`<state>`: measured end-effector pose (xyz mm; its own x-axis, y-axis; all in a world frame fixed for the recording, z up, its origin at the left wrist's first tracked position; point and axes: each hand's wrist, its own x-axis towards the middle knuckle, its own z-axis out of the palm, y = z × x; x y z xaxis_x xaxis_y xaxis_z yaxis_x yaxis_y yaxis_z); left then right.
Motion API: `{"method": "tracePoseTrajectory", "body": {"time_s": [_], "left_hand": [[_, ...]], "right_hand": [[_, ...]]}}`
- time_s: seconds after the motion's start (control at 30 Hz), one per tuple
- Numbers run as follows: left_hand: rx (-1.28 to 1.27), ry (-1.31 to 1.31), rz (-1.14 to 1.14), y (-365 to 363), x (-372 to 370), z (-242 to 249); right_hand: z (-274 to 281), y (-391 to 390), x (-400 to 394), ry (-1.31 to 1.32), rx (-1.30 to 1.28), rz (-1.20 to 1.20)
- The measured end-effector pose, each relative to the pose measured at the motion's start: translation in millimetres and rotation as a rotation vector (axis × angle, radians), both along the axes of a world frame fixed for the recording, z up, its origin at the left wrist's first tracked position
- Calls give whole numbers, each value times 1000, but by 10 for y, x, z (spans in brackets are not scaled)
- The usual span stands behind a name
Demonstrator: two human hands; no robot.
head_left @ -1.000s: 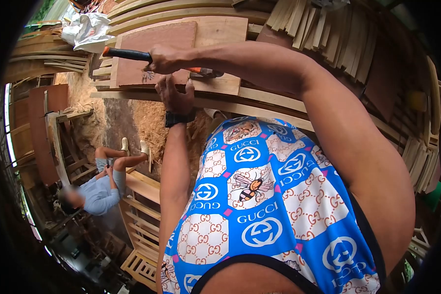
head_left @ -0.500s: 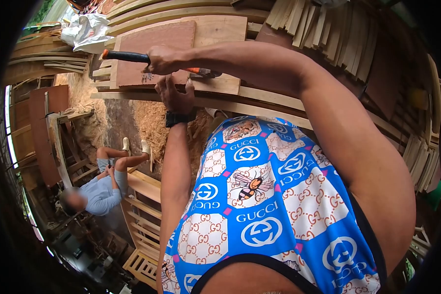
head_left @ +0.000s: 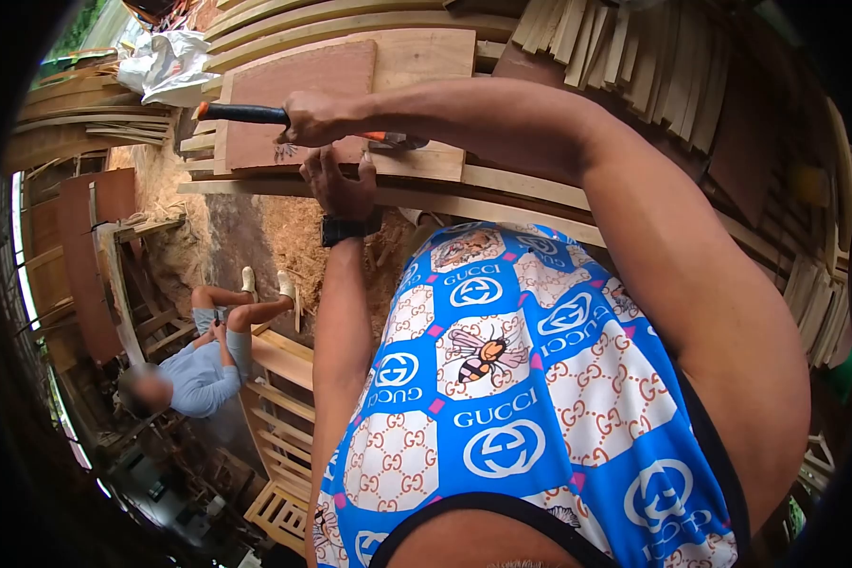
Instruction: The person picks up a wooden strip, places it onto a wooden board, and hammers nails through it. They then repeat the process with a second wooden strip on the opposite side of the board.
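Note:
My right hand (head_left: 314, 115) is closed around the middle of a hammer with a black, orange-tipped handle (head_left: 244, 114). Its orange neck and dark metal head (head_left: 405, 141) point right, partly hidden by my forearm. Below it, my left hand (head_left: 344, 187), with a dark watch (head_left: 348, 228) on the wrist, touches the near edge of a reddish board (head_left: 298, 80). Its fingers and thumb are spread apart. Small dark pieces (head_left: 287, 150), perhaps nails, lie on this board left of my fingers. The reddish board rests over a paler wooden board (head_left: 426, 71).
Long wooden slats (head_left: 502, 204) run beneath the boards. A bundle of pale strips (head_left: 625, 66) lies at upper right. A white sack (head_left: 168, 66) is at upper left. Another person (head_left: 199, 369) sits at left beside a slatted wooden piece (head_left: 279, 398). Sawdust (head_left: 289, 237) covers the ground.
Both hands and the hammer stay almost in place over the board. The view has shifted slightly, and the seated person appears a little lower.

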<state>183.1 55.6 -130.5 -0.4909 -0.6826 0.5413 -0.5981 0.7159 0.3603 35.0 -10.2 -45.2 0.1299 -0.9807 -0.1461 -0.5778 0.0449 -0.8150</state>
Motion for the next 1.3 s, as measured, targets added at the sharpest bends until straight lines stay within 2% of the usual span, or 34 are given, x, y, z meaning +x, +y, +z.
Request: {"method": "tracePoseTrajectory", "body": {"time_s": [0.07,0.17,0.3,0.4,0.47,0.5,0.57,0.6,0.67,0.8,0.87,0.9,0.97,1.07,1.17,1.3], "left_hand": [[2,-3,-2,-4,2,10],[-1,-6,-2,1,6,-11],[-7,-2,-14,0,5,9],[23,-2,-1,9,7,7],[17,-4,4,6,11,-4],[15,-1,15,8,0,-5],[15,12,15,10,-9,-13],[14,20,12,12,0,-13],[22,8,9,11,7,-4],[30,-26,15,-6,17,-31],[-3,-21,1,-16,17,-34],[-31,-10,-2,-19,17,-42],[-22,-8,-14,-43,24,-59],[-11,-12,7,-19,-1,-52],[-14,-1,68,11,-86,-52],[-15,-51,191,55,-150,-73]], "right_hand": [[-120,-43,25,-41,-155,-54],[10,34,-4,12,-77,-2],[11,29,2,-29,-143,-33],[-37,-3,41,-67,-40,-28],[-126,-36,65,-50,-203,-68],[-76,-27,43,-48,-204,-67],[11,10,8,-65,4,-40],[8,23,12,-68,5,-42],[11,42,3,-75,-160,-79],[105,82,-18,-39,-47,22],[-36,-9,30,61,-247,26],[16,4,14,63,-249,27],[108,44,-12,-62,8,-5],[115,15,-75,18,13,47],[94,-93,-287,51,71,-2],[135,-308,-745,152,-21,-29]]}}
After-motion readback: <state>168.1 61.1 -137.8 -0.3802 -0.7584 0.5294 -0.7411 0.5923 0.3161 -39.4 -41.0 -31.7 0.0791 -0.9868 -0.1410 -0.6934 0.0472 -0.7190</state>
